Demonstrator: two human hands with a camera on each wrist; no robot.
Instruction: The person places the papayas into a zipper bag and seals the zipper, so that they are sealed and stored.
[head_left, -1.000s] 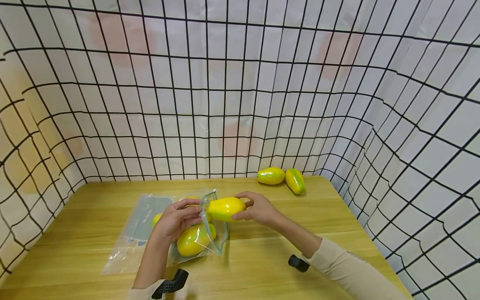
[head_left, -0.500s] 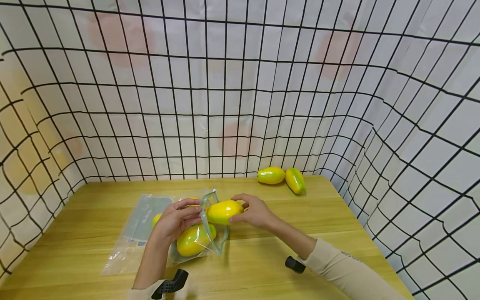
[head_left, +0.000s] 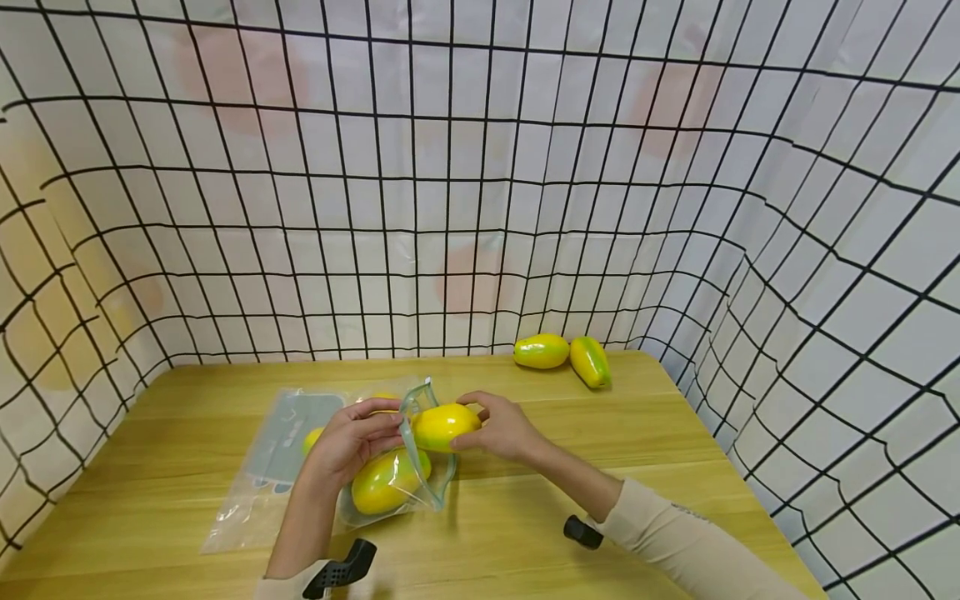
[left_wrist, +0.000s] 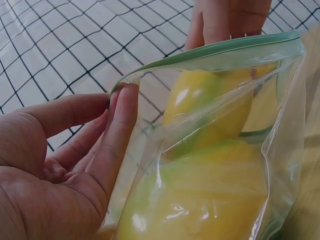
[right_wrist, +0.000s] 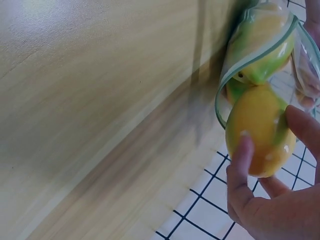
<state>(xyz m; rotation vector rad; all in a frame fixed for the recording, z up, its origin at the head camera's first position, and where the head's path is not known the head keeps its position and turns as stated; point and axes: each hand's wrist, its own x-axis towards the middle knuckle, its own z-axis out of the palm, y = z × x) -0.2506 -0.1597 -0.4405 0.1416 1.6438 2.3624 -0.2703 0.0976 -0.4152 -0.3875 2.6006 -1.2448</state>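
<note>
My left hand (head_left: 352, 437) pinches the green-edged rim of a clear zip bag (left_wrist: 295, 165) between thumb and fingers, and the mouth of the bag gapes to the right. One yellow-green papaya (head_left: 378, 485) lies inside the bag, seen through the plastic. In my right hand (head_left: 501, 427) is another papaya (right_wrist: 260, 130), gripped by its thick end with fingers and thumb. Its narrow end sits within the bag's mouth, right by the fruit inside. More yellow shows behind my left hand, mostly hidden.
Two papayas, one lying sideways (head_left: 542, 352) and one slanted (head_left: 590, 362), rest at the back right of the wooden table (head_left: 600, 450). A flat plastic bag with a grey-blue panel (head_left: 300, 433) lies to the left. Black wire mesh (head_left: 480, 208) walls the back and sides.
My right hand has moved left and slightly down, bringing the papaya further into the bag's mouth. My left hand stays in place on the rim.
</note>
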